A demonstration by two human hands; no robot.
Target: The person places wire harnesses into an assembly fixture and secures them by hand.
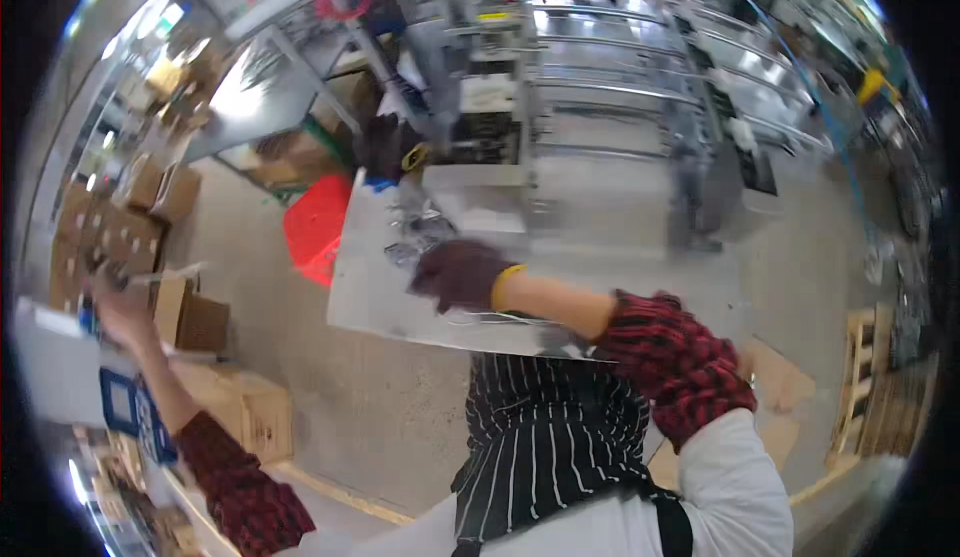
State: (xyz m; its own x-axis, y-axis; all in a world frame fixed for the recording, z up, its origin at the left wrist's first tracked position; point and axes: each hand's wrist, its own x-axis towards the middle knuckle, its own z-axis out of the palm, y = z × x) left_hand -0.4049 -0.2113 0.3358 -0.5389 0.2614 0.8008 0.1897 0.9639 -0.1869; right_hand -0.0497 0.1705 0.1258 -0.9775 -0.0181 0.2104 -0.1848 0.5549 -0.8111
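Right hand (458, 273), gloved, curled over clear bags (418, 235) on metal surface (372, 287); grip blurred, cannot be told. Left hand (122, 309) raised by cardboard boxes (190, 319); hold unclear. Bags not yet lifted.

Your right hand (462, 274) is gloved and smeared by motion, so you cannot tell whether its fingers are bent or straight. The small clear packets (418, 232) just beyond it on the metal table (372, 287) are blurred; their contents cannot be made out. Your left hand (122, 312) is also blurred at the far left, and its fingers merge with the pale panel (50, 367) below it, which the dark rim cuts off. The machine (490, 107) behind the table is streaked, so its parts cannot be separated. Your striped apron (550, 437) hides the table's near edge.
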